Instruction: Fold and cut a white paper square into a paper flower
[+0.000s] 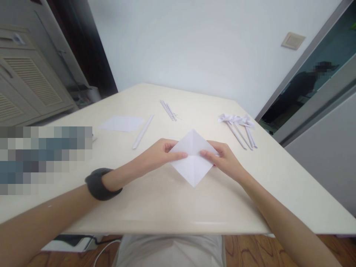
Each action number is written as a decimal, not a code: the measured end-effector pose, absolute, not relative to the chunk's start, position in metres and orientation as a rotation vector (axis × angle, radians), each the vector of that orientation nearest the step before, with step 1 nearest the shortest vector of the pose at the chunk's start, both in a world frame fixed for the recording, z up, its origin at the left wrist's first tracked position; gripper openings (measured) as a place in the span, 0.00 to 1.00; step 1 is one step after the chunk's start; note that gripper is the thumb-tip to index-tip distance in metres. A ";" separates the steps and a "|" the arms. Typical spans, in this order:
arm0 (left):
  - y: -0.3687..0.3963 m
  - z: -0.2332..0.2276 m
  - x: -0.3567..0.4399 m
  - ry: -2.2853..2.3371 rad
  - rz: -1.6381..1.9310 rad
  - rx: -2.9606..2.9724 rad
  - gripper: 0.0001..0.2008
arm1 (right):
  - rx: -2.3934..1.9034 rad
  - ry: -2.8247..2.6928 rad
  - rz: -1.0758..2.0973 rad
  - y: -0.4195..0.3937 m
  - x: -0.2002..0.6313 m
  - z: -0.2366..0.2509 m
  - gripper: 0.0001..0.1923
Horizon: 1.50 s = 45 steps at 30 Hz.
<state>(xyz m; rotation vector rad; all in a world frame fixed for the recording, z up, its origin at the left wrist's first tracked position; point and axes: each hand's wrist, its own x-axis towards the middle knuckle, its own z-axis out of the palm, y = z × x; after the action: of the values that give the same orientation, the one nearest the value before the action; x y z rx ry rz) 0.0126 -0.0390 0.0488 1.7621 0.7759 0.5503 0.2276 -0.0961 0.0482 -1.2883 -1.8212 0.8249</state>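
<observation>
Between my two hands is a square sheet of white paper, turned so one corner points at me. Crease lines cross it through the middle. My left hand grips its left corner, thumb on top and fingers underneath. On the opposite corner my right hand has the same hold, its thumb also lying on the upper face. The paper is held just above the table; whether it touches the surface I cannot tell. A rolled paper tube lies to the left, beyond my left forearm.
A flat stack of white paper lies at the left. Several thin paper sticks are at the back. On the right lie paper pinwheel-like shapes on sticks. The cream table meets a white wall. Beyond an opening at right, a person is visible.
</observation>
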 end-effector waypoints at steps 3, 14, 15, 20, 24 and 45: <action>-0.040 0.055 0.010 0.854 0.610 2.063 0.14 | -1.292 -1.799 0.804 -0.096 0.227 0.049 0.16; -0.026 0.079 -0.008 1.092 0.866 2.124 0.14 | -1.610 -1.957 0.514 -0.081 0.257 0.054 0.11; -0.026 0.080 -0.009 1.105 0.886 2.128 0.14 | -1.682 -2.005 0.470 -0.080 0.259 0.051 0.10; -0.033 0.082 -0.009 1.193 0.977 2.301 0.15 | -1.785 -2.134 0.420 -0.080 0.258 0.034 0.10; -0.037 0.082 -0.008 1.199 1.019 2.412 0.14 | -1.886 -2.108 0.380 -0.079 0.255 0.030 0.06; -0.018 0.076 -0.012 0.927 0.945 1.984 0.10 | -1.890 -1.819 0.603 -0.067 0.279 0.028 0.12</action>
<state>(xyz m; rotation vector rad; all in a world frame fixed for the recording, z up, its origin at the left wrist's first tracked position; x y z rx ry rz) -0.0119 -0.0178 0.0763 1.9836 0.9273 0.9448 0.2788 -0.0668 0.0277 -1.8899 -1.8195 0.6035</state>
